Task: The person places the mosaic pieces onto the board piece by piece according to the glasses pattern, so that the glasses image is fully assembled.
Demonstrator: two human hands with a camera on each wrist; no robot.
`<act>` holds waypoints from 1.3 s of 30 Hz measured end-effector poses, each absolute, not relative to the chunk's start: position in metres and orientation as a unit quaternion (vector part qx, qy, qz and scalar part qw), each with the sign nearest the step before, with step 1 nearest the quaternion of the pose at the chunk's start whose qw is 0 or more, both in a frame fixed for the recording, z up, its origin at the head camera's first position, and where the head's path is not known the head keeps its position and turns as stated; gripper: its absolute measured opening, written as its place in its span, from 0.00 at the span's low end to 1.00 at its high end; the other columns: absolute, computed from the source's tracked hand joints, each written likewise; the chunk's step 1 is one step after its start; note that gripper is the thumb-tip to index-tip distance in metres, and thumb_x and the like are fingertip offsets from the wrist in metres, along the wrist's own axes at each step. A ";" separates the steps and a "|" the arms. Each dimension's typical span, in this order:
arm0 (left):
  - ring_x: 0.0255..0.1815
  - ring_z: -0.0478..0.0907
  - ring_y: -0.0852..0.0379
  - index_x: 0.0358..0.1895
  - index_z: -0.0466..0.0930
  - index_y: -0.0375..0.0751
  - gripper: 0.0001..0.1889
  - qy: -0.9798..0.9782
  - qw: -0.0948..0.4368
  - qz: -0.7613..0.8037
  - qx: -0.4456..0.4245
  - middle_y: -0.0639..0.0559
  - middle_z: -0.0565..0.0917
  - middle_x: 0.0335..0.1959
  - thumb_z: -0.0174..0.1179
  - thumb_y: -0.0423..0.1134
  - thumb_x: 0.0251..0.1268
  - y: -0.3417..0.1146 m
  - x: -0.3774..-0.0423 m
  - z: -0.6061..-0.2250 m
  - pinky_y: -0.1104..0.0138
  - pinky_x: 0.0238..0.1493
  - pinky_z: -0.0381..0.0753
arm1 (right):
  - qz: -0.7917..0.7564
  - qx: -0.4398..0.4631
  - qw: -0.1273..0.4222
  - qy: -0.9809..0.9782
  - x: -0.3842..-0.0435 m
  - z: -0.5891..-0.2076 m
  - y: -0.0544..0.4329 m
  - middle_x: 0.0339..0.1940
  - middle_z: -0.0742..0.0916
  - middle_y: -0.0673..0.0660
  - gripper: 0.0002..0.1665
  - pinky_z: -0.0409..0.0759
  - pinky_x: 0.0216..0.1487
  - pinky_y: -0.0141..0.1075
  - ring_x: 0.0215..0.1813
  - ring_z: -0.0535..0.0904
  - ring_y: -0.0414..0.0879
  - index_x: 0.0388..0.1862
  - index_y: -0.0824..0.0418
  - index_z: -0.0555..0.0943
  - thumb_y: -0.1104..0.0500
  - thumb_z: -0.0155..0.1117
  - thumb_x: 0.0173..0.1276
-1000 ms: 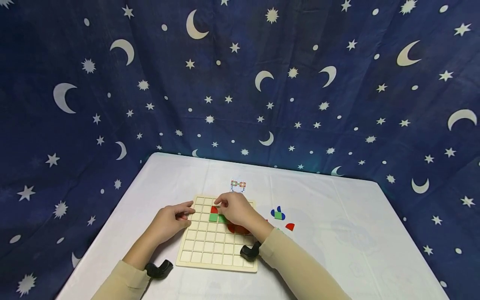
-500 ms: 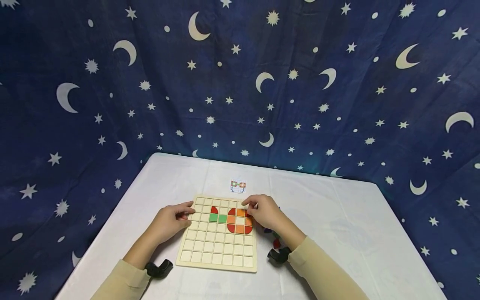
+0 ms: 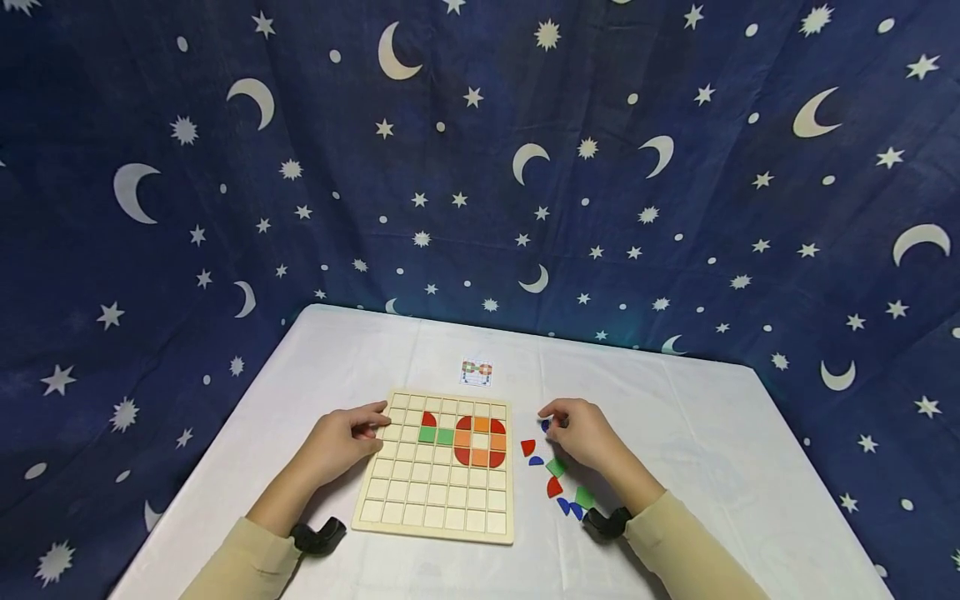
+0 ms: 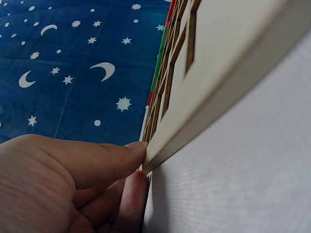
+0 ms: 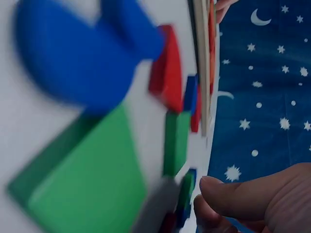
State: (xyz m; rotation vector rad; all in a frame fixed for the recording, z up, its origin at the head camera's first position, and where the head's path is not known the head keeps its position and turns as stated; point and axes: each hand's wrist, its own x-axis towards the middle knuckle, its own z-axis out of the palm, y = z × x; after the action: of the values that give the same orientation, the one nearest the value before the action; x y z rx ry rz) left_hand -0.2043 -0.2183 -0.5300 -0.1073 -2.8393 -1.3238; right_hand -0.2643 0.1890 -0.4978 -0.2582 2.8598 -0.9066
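Note:
A square wooden grid board (image 3: 420,492) lies on the white table. Set in its cells are two green squares (image 3: 427,435), a red quarter-round piece (image 3: 428,419) and a rounded ring of red and orange pieces (image 3: 480,458). My left hand (image 3: 343,442) rests against the board's left edge, its thumb (image 4: 116,162) touching the side. To the right of the board, my right hand (image 3: 588,429) reaches over a small blue piece (image 3: 545,425), with thumb and forefinger apart on either side of it. In the right wrist view, its thumb (image 5: 248,194) hangs beside the loose pieces.
Several loose pieces lie right of the board: red quarter-rounds (image 3: 554,487), blue half-rounds (image 3: 536,461) and green squares (image 3: 585,498). A small printed pattern card (image 3: 476,372) lies behind the board. A dark blue star-and-moon cloth (image 3: 480,167) hangs beyond the table.
My right hand has moved from the red quarter-round on the board, across the ring, to the loose pieces at the right. The left hand stays at the board's edge.

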 end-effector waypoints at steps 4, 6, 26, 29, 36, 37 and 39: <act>0.38 0.79 0.60 0.56 0.92 0.45 0.19 -0.907 0.005 -0.420 -0.034 0.51 0.82 0.74 0.71 0.31 0.61 -0.219 -0.205 -0.530 0.69 0.41 0.76 | -0.268 -0.078 0.065 0.958 -0.267 -0.500 0.200 0.27 0.82 0.50 0.13 0.74 0.42 0.39 0.35 0.75 0.45 0.48 0.55 0.91 0.67 0.71 0.67; 0.38 0.79 0.60 0.56 0.92 0.45 0.18 -0.907 0.007 -0.419 -0.034 0.51 0.82 0.74 0.72 0.31 0.61 -0.219 -0.205 -0.530 0.69 0.41 0.76 | -0.262 -0.075 0.069 0.960 -0.268 -0.500 0.202 0.26 0.81 0.50 0.12 0.73 0.42 0.39 0.34 0.75 0.45 0.47 0.56 0.90 0.67 0.72 0.66; 0.38 0.79 0.60 0.56 0.92 0.44 0.18 -0.909 0.008 -0.414 -0.032 0.52 0.82 0.75 0.71 0.32 0.61 -0.219 -0.206 -0.528 0.69 0.42 0.76 | -0.277 -0.081 0.076 0.954 -0.258 -0.493 0.182 0.27 0.79 0.52 0.10 0.72 0.33 0.36 0.32 0.74 0.45 0.44 0.55 0.87 0.65 0.77 0.66; 0.38 0.79 0.60 0.56 0.92 0.44 0.18 -0.909 0.008 -0.415 -0.030 0.51 0.82 0.75 0.71 0.31 0.61 -0.220 -0.205 -0.528 0.69 0.42 0.76 | -0.292 -0.086 0.087 0.949 -0.257 -0.490 0.168 0.26 0.79 0.52 0.10 0.73 0.30 0.35 0.30 0.74 0.45 0.44 0.55 0.87 0.64 0.77 0.67; 0.39 0.79 0.60 0.56 0.92 0.45 0.18 -0.908 0.004 -0.418 -0.030 0.51 0.82 0.75 0.71 0.31 0.62 -0.219 -0.206 -0.531 0.69 0.43 0.77 | -0.317 -0.129 0.091 0.935 -0.255 -0.492 0.135 0.25 0.80 0.50 0.10 0.71 0.26 0.34 0.26 0.74 0.44 0.46 0.56 0.87 0.63 0.77 0.67; 0.39 0.79 0.60 0.56 0.92 0.45 0.19 -0.907 0.003 -0.419 -0.029 0.51 0.82 0.75 0.71 0.31 0.61 -0.219 -0.206 -0.531 0.69 0.43 0.77 | -0.320 -0.135 0.091 0.933 -0.256 -0.493 0.131 0.25 0.80 0.50 0.10 0.71 0.26 0.34 0.26 0.74 0.43 0.46 0.56 0.87 0.62 0.77 0.68; 0.39 0.79 0.60 0.56 0.92 0.45 0.19 -0.907 0.003 -0.420 -0.029 0.51 0.82 0.75 0.71 0.31 0.61 -0.218 -0.206 -0.532 0.69 0.43 0.77 | -0.327 -0.149 0.092 0.929 -0.256 -0.493 0.121 0.25 0.80 0.49 0.10 0.70 0.26 0.34 0.26 0.73 0.43 0.47 0.56 0.86 0.61 0.77 0.69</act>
State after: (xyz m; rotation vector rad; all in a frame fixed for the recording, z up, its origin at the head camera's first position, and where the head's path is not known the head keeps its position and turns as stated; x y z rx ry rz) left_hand -0.2057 -0.2182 -0.5318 -0.0907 -2.8443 -1.3152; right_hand -0.2561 0.1215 -0.4933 -0.4415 2.7580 -0.9709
